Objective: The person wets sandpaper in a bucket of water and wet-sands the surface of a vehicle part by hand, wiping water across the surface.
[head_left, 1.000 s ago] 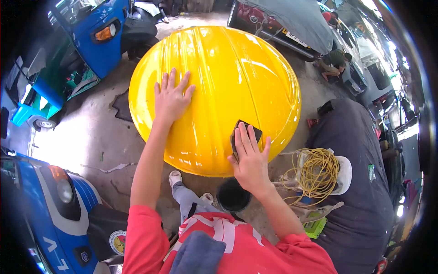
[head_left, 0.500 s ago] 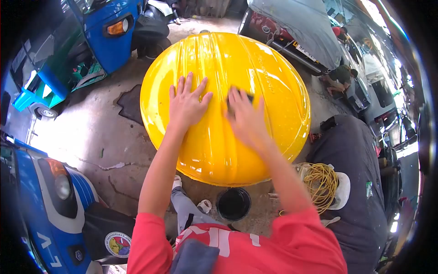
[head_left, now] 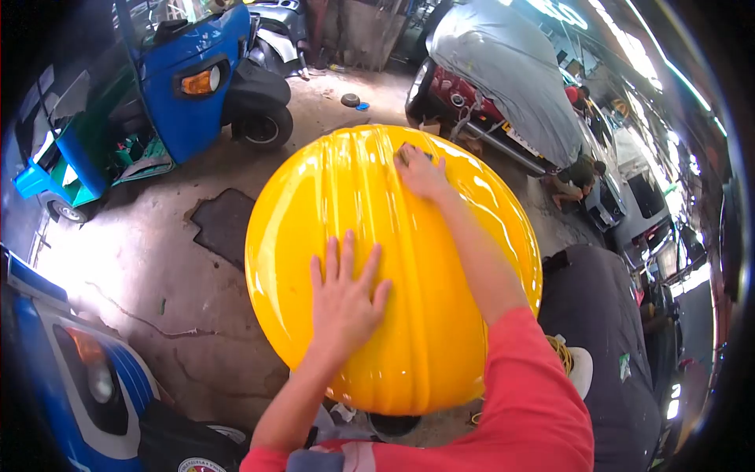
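Note:
A large glossy yellow moulded panel, round and ridged, spreads out in front of me. My left hand lies flat on its near middle, fingers spread, holding nothing. Near the panel's far edge, right of centre, my right hand presses a small dark pad against the surface. The fingers cover most of the pad, so its material is unclear. Below the panel's near edge a dark bucket is partly hidden.
Blue three-wheeled vehicles stand on the left, one far and one near. A car under a grey cover is at the back right, with a crouching person beyond. A dark covered shape and yellow cable lie right.
My right hand has slid the pad away from me to the panel's far edge. My left hand still rests flat, now nearer the panel's middle. The view has tilted up.

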`<action>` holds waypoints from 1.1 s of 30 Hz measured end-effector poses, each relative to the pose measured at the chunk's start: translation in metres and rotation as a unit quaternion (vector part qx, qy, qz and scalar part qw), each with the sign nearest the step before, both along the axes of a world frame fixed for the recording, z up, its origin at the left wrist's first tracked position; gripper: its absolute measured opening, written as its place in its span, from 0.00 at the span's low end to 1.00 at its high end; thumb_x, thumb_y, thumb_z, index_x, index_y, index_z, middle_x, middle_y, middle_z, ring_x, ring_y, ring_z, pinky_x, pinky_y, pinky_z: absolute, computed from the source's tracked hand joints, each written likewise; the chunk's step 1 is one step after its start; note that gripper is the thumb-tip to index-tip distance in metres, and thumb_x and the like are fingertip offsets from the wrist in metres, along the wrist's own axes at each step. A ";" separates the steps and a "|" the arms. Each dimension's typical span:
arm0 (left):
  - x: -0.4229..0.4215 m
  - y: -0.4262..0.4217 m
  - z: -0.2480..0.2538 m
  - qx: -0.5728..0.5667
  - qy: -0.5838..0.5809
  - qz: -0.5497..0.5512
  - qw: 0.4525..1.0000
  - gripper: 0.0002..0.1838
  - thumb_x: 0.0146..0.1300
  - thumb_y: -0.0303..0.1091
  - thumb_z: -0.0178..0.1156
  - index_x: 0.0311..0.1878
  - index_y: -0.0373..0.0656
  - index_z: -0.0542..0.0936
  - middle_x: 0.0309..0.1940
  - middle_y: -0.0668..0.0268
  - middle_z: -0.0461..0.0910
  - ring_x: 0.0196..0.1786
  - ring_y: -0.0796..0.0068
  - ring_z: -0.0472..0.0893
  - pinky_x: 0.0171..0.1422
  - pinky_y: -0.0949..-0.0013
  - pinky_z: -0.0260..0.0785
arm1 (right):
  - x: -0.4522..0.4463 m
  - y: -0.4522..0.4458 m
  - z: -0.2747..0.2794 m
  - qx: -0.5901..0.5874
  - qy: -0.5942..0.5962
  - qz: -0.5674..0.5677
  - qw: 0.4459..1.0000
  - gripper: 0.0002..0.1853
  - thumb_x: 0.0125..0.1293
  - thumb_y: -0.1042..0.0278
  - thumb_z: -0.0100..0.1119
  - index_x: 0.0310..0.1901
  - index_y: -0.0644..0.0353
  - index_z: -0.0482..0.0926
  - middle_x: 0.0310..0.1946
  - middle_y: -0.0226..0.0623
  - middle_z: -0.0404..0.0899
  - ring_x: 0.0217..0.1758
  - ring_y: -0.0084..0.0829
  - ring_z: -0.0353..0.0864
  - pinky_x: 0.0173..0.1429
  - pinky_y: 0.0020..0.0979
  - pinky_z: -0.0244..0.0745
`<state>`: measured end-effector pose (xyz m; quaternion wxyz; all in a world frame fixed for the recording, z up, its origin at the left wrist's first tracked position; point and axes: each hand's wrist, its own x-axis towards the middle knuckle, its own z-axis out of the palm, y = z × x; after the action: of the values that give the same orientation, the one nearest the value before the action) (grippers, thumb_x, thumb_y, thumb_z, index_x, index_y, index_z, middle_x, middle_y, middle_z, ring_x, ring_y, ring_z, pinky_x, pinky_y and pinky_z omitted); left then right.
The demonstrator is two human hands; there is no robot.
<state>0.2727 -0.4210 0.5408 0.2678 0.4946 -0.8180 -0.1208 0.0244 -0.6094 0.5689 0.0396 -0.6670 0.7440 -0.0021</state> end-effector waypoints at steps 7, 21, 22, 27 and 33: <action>0.007 0.001 0.011 0.072 0.010 -0.039 0.997 0.32 0.70 0.52 0.56 0.76 0.54 0.71 0.82 0.49 0.52 0.83 0.43 0.51 0.82 0.36 0.39 | 0.003 0.006 -0.007 -0.031 0.045 -0.019 0.998 0.32 0.79 0.45 0.37 0.76 0.57 0.61 0.79 0.37 0.58 0.82 0.39 0.57 0.76 0.76 0.43; 0.008 -0.006 0.011 0.120 0.031 -0.069 0.990 0.35 0.67 0.52 0.60 0.76 0.52 0.69 0.82 0.50 0.50 0.84 0.43 0.46 0.82 0.33 0.35 | -0.005 -0.049 -0.013 -0.007 0.044 -0.130 0.991 0.30 0.78 0.47 0.41 0.70 0.62 0.68 0.77 0.46 0.62 0.78 0.46 0.62 0.77 0.71 0.44; 0.010 -0.005 0.012 0.125 0.025 -0.073 0.989 0.36 0.67 0.52 0.60 0.76 0.52 0.69 0.82 0.51 0.50 0.84 0.43 0.46 0.82 0.33 0.35 | -0.004 -0.033 -0.016 -0.043 0.032 -0.118 0.992 0.30 0.78 0.47 0.42 0.70 0.63 0.67 0.77 0.46 0.61 0.79 0.46 0.61 0.77 0.69 0.45; 0.017 0.005 0.015 0.145 0.004 -0.099 0.984 0.36 0.67 0.53 0.61 0.77 0.52 0.69 0.83 0.51 0.49 0.84 0.43 0.44 0.81 0.32 0.35 | 0.030 0.149 -0.012 -0.117 0.045 -0.104 0.987 0.33 0.77 0.49 0.45 0.75 0.63 0.63 0.79 0.46 0.58 0.82 0.42 0.57 0.77 0.67 0.44; 0.017 0.002 0.010 0.139 0.006 -0.095 0.986 0.37 0.67 0.53 0.61 0.77 0.52 0.68 0.83 0.52 0.49 0.85 0.43 0.44 0.82 0.32 0.34 | 0.017 0.086 -0.021 -0.092 0.074 -0.096 0.988 0.33 0.77 0.49 0.43 0.76 0.61 0.62 0.80 0.41 0.57 0.82 0.39 0.56 0.77 0.69 0.42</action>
<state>0.2901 -0.4187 0.5503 0.1887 0.4461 -0.8349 -0.2612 0.0413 -0.5230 0.5477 -0.0771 -0.5913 0.8024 -0.0251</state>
